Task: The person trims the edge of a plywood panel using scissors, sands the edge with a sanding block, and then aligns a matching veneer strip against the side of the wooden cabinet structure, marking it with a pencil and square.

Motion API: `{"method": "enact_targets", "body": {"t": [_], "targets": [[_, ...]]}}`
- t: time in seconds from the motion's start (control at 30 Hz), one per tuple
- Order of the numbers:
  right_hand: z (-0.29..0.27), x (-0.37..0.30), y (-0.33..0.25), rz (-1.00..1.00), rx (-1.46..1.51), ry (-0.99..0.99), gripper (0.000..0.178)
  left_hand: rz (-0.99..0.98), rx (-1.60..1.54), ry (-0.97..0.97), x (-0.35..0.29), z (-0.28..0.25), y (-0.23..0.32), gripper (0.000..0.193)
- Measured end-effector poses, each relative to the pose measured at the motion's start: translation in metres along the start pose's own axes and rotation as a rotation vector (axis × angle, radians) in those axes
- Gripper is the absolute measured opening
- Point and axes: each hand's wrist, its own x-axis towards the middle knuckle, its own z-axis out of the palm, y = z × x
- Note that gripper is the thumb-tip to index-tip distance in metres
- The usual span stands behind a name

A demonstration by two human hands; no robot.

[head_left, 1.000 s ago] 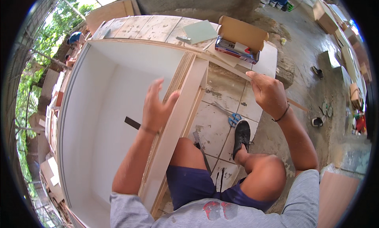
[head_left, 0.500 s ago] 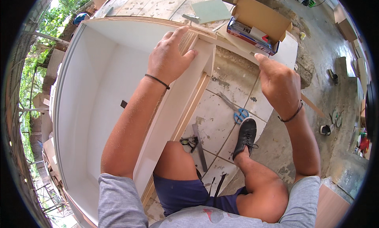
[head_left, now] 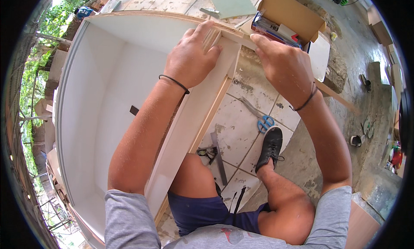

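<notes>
A white open-fronted cabinet (head_left: 112,85) lies at my left, its raw board edges facing up. My left hand (head_left: 192,55) rests at the cabinet's far corner, fingers stretched and thumb apart, near the end of a narrow framed compartment. My right hand (head_left: 284,63) is closed around a long, thin wooden strip (head_left: 336,95). The strip sticks out past my right wrist, its outer end blurred. On the other side of that hand, it seems to run on to the cabinet's corner, though my fingers hide part of it.
Blue-handled scissors (head_left: 265,124) and a combination square (head_left: 218,158) lie on worn tiles between my legs. An open cardboard box (head_left: 293,12) with packets stands beyond my right hand. A pale green sheet (head_left: 233,4) lies beside it. Sandals (head_left: 356,140) lie on the concrete floor.
My right hand has moved left and up toward the cabinet's corner, and the strip has shifted with it. My left hand has moved slightly right along the edge.
</notes>
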Motion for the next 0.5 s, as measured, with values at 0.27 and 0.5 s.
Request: {"method": "enact_targets", "body": {"t": [0.27, 0.5], "targets": [[0.0064, 0.0074, -0.0102, -0.020, -0.093, -0.029, 0.010, -0.035, 0.044, -0.015, -0.0024, 0.0005, -0.0003, 0.058], [0.0093, 0.0087, -0.0080, -0.039, -0.051, -0.046, 0.009, -0.020, 0.064, 0.026, -0.0035, 0.0022, 0.0024, 0.054]]}}
